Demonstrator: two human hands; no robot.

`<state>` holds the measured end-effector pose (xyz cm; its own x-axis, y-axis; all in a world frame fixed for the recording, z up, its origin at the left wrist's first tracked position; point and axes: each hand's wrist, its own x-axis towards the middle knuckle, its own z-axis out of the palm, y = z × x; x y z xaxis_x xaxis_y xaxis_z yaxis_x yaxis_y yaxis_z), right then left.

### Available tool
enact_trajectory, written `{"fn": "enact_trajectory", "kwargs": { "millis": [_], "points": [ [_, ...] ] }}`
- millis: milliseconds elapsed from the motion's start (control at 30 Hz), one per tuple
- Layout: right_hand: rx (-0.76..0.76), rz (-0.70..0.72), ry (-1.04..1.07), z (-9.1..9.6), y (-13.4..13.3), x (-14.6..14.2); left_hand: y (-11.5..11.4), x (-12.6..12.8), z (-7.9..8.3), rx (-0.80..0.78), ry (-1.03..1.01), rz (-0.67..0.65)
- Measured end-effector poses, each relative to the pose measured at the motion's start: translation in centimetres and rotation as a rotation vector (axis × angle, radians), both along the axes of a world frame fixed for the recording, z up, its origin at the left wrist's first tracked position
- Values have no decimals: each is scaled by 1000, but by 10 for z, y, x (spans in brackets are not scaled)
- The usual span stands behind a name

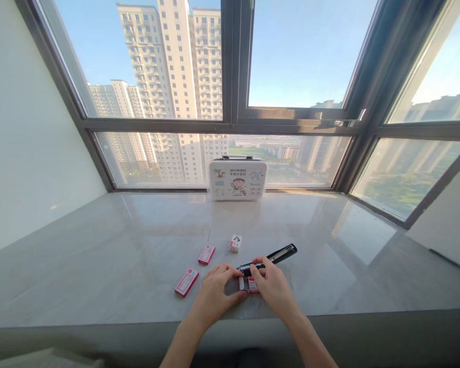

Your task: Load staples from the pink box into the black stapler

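Note:
A black stapler (284, 253) is swung wide open, its long arm with a metal strip pointing up to the right. My right hand (275, 287) pinches it near the middle with thumb and fingers. At the stapler's left end are the fingertips of my left hand (215, 292), closed on it. The left thumb reaches lower, close to a small red and white box (253, 284). That box lies below the stapler, partly covered by my right hand; its left end looks open. Whether staples are in the stapler, I cannot tell.
Two flat pink and white boxes (186, 282) (206, 254) lie to the left on the grey stone sill (99, 286). A small white box (235, 243) stands beyond my hands. Against the window frame (157, 125) stands a white case (238, 179) with cartoon prints.

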<state>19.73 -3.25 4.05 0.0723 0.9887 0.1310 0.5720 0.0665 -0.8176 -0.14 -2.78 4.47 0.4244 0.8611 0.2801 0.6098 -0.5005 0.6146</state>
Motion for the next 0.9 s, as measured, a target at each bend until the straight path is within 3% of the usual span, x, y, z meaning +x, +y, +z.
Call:
{"fn": "enact_trajectory", "kwargs": {
  "millis": [167,333,567,800,900],
  "points": [
    [-15,-48,91,-9,5,-10,2,-1,0,-23,-12,-6],
    [-150,1,238,-8,14,-19,1,-1,1,-26,-21,1],
    [19,-156,-113,4,5,-19,1,-3,1,-40,-47,8],
    [-131,-42,95,-4,13,-23,2,-3,0,-50,-43,17],
    [-102,-53,87,-6,16,-25,2,-4,-1,-40,-45,17]
  ]
}}
